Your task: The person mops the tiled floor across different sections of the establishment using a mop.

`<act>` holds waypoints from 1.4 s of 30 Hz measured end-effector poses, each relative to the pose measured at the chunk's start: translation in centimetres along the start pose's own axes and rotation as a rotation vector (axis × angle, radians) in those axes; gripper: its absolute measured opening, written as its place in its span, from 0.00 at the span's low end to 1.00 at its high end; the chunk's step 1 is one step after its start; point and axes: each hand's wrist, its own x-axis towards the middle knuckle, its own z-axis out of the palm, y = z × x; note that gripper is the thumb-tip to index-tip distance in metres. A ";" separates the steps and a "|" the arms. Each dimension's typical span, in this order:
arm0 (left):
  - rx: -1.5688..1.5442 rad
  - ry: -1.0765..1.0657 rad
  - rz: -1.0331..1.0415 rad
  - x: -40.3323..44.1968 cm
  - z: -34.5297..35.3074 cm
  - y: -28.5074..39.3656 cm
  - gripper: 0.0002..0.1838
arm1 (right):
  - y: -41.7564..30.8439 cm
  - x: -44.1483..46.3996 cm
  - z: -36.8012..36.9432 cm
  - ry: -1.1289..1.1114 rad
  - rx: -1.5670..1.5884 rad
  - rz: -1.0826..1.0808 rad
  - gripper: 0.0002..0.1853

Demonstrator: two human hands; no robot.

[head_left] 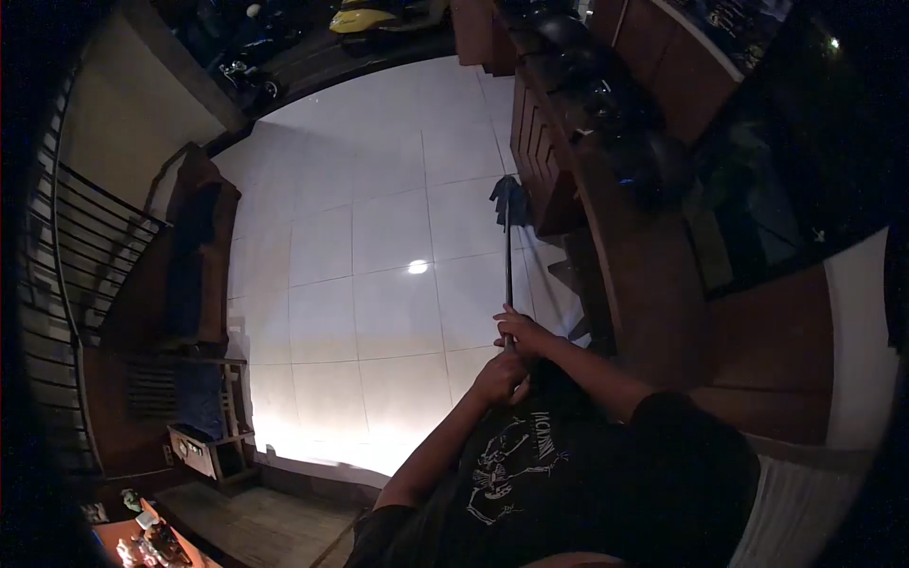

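Note:
A mop with a long dark handle [508, 270] stretches away from my body across the pale tiled floor [379, 222]. Its dark cloth head [514, 204] rests on the tiles close to the foot of a wooden cabinet [542, 142]. My right hand [523, 333] wraps around the handle farther along it. Nearer my chest, my left hand [498, 379] is closed around the handle's near end. The part of the handle inside the fists is hidden.
A long wooden counter [653, 312] with dark rounded objects [606, 99] runs along the right. At the left are a wooden bench [216, 256], a metal railing [104, 213] and a small wooden chair [204, 454]. A yellow vehicle [365, 19] stands beyond the floor's far edge.

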 end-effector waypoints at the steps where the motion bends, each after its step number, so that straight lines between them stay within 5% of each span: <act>1: 0.006 -0.042 -0.046 1.0 -0.4 -0.7 0.06 | 0.8 0.7 -0.6 0.019 0.004 -0.017 0.17; 9: 0.034 0.116 -0.011 11.0 -4.1 -5.2 0.10 | 7.3 7.7 -7.7 0.122 0.032 -0.115 0.16; 14: 0.087 0.143 0.003 16.4 -4.4 -8.9 0.11 | 12.5 11.3 -12.2 0.003 -0.008 -0.134 0.15; 17: 0.136 0.019 -0.039 18.8 -4.6 -12.5 0.10 | 17.3 13.4 -12.4 0.066 -0.008 -0.215 0.16; 20: 0.208 0.121 -0.093 22.0 -6.7 -14.9 0.11 | 20.5 17.8 -14.7 -0.110 -0.054 -0.177 0.16; 22: 0.183 0.082 -0.236 23.6 -8.5 -16.1 0.11 | 22.2 20.4 -15.3 -0.045 -0.016 -0.249 0.15; 24: 0.139 0.187 -0.158 24.4 -9.3 -17.6 0.11 | 22.8 21.8 -15.9 -0.029 -0.038 -0.194 0.14; 30: 0.173 0.299 -0.228 22.2 -8.0 -13.8 0.12 | 16.8 19.3 -16.2 -0.041 -0.196 -0.086 0.18; 36: -0.063 0.559 -0.355 16.4 -10.8 1.3 0.11 | 1.7 14.5 -13.9 0.025 -0.119 0.029 0.25; 38: -0.233 0.675 -0.489 14.2 -12.5 5.8 0.11 | -3.9 14.0 -13.9 -0.055 -0.100 0.054 0.25; 42: -0.301 0.723 -0.398 9.8 -12.3 7.2 0.14 | -7.7 13.5 -13.1 -0.244 -0.117 0.039 0.18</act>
